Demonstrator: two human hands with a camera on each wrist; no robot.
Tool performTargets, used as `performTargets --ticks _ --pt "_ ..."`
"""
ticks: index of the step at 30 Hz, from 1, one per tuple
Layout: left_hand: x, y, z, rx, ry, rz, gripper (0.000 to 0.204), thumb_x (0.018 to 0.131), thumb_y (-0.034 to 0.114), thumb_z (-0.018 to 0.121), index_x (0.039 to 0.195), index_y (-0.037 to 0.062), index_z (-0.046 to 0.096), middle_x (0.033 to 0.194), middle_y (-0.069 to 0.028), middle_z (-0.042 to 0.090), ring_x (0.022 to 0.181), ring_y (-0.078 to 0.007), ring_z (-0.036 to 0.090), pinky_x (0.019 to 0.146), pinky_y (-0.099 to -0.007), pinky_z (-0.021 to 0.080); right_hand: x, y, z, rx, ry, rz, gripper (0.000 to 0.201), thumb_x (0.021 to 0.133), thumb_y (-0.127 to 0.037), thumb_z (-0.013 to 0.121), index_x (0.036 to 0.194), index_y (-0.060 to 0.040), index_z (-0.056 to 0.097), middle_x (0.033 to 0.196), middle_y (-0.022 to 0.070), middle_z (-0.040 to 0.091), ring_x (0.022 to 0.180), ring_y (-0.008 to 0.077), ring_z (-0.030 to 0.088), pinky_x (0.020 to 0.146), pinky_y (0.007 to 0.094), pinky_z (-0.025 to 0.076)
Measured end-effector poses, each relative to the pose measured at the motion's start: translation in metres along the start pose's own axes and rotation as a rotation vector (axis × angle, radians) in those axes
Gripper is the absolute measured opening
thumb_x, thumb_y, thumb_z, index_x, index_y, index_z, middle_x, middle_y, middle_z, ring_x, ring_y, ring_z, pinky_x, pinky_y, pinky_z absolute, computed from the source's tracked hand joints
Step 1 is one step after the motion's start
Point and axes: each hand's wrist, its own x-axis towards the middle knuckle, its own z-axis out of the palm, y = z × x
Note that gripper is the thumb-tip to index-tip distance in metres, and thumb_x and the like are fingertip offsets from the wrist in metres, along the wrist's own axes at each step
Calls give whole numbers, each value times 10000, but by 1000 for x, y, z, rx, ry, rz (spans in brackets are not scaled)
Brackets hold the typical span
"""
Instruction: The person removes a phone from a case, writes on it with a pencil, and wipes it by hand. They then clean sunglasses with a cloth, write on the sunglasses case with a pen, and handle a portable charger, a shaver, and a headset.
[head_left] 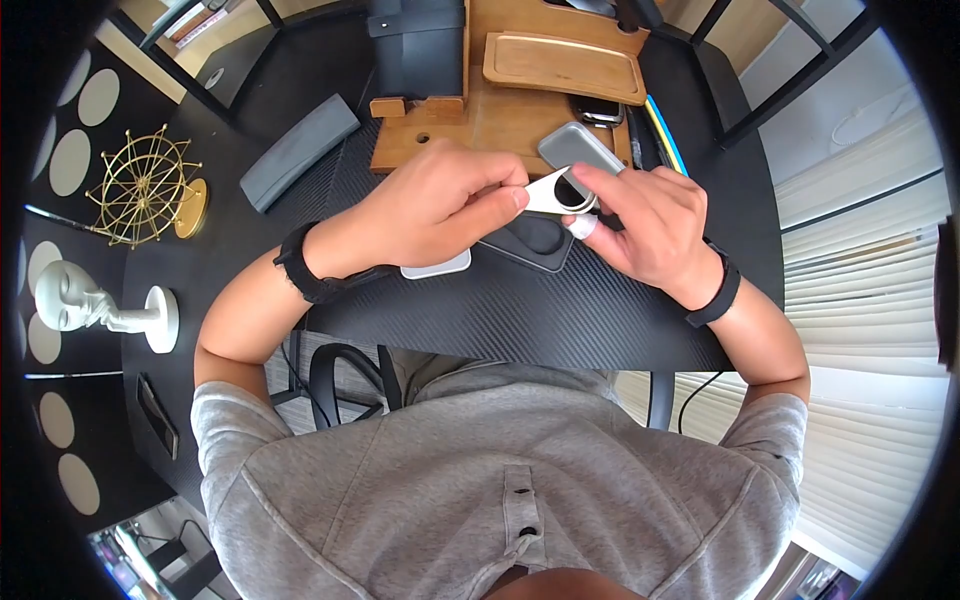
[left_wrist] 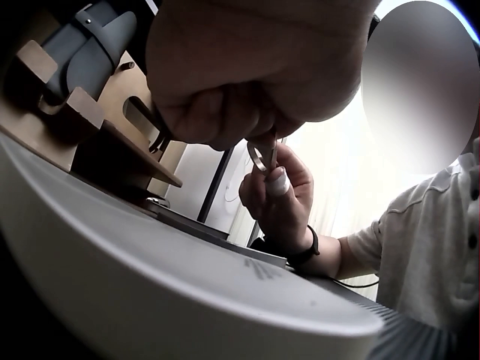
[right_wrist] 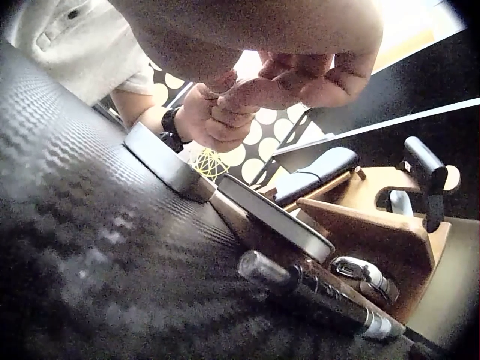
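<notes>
Between both hands, above the desk, is a small white piece [head_left: 544, 194] with a tapered end and a round rim around a dark centre. My left hand [head_left: 432, 200] pinches its tapered end between thumb and curled forefinger. On its round end, my right hand [head_left: 650, 222] has a thumb and forefinger grip; a white wrap [head_left: 580, 227] covers part of that thumb. In the left wrist view the round rim [left_wrist: 259, 156] shows nearly edge-on. Below the hands lie a dark shallow case [head_left: 540, 258] and a pale rounded case [head_left: 437, 266], partly hidden by the left hand.
Behind the hands stands a wooden organiser [head_left: 400, 145] with a wooden tray [head_left: 565, 65], a black case [head_left: 418, 50] and a watch [head_left: 598, 110]. A grey rounded case [head_left: 580, 148] leans near it. Leftward are a grey glasses case [head_left: 300, 152], gold wheel ornament [head_left: 150, 190] and white figurine [head_left: 75, 300].
</notes>
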Motion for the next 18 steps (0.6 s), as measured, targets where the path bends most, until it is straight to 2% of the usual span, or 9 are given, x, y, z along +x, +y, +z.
performTargets --ticks 5,8,11,14,18 --pt "1 -3 -2 -105 -24 -77 279 1075 220 516 910 8 588 670 -61 572 606 -175 554 569 -340 404 -1 6 8 60 89 -35 451 721 -147 807 1154 -66 708 799 35 626 578 183 621 491 309 458" --pt "1 -13 10 -98 32 48 294 1079 250 523 914 17 596 657 -88 572 596 -226 578 569 -369 420 -2 6 9 83 102 -41 439 703 -109 803 1130 -59 715 807 46 635 589 200 627 495 313 466" --pt "2 1 5 97 -67 -28 280 1058 273 573 917 35 612 654 -119 572 597 -293 594 567 -397 430 -1 3 1 89 6 33 394 713 -106 800 1096 -53 721 805 53 643 594 216 638 502 316 479" --pt "1 4 6 181 -91 37 252 1027 274 627 913 50 623 646 -132 559 597 -334 593 555 -409 426 0 1 2 115 -15 53 363 718 -119 802 1066 -51 725 784 53 642 590 227 642 506 324 485" --pt "-1 6 8 174 -137 99 237 1008 243 655 879 48 623 638 -123 557 574 -323 581 543 -407 415 -5 3 5 145 -47 55 339 749 -163 801 1061 -52 725 762 50 639 585 231 645 507 335 491"
